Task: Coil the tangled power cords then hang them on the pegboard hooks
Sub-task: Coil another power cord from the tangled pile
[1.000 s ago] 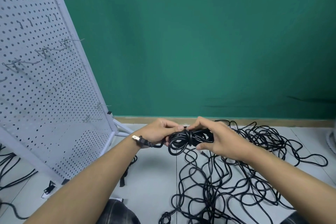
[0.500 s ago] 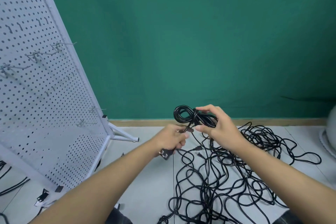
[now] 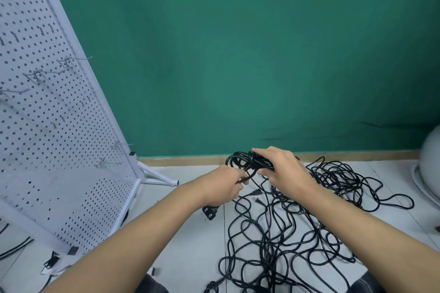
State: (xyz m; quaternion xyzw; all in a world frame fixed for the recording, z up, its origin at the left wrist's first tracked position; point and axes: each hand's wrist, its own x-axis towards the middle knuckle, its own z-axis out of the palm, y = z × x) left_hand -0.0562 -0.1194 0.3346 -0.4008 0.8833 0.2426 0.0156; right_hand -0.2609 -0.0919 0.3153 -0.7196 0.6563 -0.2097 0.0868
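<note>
1. Pegboard (image 3: 47, 126) runs off the left and top edges.
2. Right hand (image 3: 283, 171) covers part of the coil (image 3: 252, 161).
3. Pale round object (image 3: 431, 162), cut by the right edge, cannot be identified.
4. Tangle (image 3: 269, 252) runs off the bottom edge.

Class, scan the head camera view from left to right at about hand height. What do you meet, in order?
In order: pegboard → white foot of its stand → left hand → coiled cord → right hand → tangled cords spreading beyond it → pale rounded object at the right edge.
</note>
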